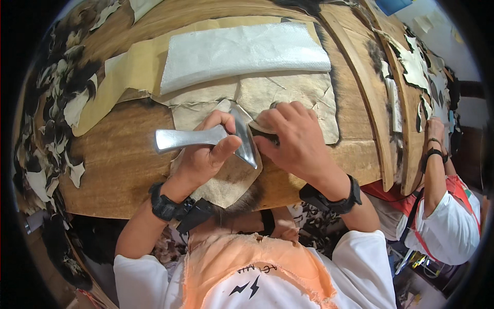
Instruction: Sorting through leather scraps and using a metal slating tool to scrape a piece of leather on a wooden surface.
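My left hand (203,154) is closed round a shiny metal knife (193,138) with a flared handle and a curved crosswise blade. The blade lies over a pale pelt (226,188), skin side up, with dark fur at its near edge. My right hand (293,134) is beside the blade, fingers curled on a raised fold of the pelt; its fingertips are partly hidden. Beyond my hands lie more cream skins (288,90) under a folded silvery-white woven sheet (242,51) and a yellowish sheet (146,62).
The wooden table (118,175) curves round in front of me. Fur scraps (46,134) are heaped along its left side. Two long wooden strips (355,72) run along its right part. At the right, a co-worker (442,206) in a white shirt and red apron works with hands near other skins.
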### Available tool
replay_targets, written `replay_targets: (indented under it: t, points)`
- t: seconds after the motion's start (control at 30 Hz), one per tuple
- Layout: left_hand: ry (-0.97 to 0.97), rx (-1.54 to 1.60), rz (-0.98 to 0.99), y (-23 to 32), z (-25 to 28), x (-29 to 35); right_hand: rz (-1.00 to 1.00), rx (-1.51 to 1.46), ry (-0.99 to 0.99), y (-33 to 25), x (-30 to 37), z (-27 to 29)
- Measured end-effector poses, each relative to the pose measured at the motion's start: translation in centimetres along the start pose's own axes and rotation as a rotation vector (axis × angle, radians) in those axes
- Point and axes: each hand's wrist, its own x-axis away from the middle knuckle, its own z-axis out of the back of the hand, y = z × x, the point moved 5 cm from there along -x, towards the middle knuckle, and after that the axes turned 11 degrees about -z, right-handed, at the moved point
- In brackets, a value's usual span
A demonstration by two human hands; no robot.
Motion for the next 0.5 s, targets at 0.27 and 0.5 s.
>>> replay_targets:
  t: [0.27,0.5]
  points:
    - [-0.045,-0.153,-0.046,0.4,-0.3,0.0,0.058,-0.084,0.143,0.1,-0.6,-0.5]
    - [-0.129,-0.227,-0.094,0.8,-0.6,-0.1,0.045,-0.205,0.167,-0.2,-1.1,-0.6]
